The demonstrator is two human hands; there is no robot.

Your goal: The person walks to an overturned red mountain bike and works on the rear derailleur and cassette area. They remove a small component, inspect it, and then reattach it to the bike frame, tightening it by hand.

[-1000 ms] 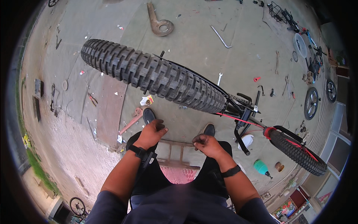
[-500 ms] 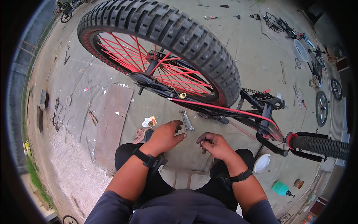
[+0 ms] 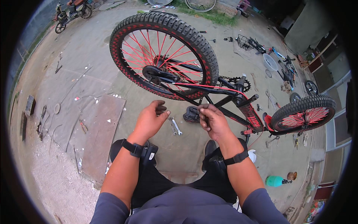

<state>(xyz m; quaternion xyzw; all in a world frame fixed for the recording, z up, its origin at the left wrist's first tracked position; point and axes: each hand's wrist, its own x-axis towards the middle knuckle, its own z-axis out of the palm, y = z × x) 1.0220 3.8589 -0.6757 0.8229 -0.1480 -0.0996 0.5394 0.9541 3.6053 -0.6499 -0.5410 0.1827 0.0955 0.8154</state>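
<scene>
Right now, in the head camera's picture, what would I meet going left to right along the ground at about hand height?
Brick → flat brown board → left hand → wrench → right hand → small front wheel.

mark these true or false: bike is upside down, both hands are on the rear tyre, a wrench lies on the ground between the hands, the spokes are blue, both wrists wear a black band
1. The bike is upside down: true, its wheels are up and its saddle sits on the ground.
2. Both hands grip the rear tyre: false, the left hand and right hand are raised in front of the person, clear of the rear tyre.
3. A wrench lies on the ground between the hands: true.
4. The spokes are blue: false, they are red.
5. Both wrists wear a black band: true.
</scene>
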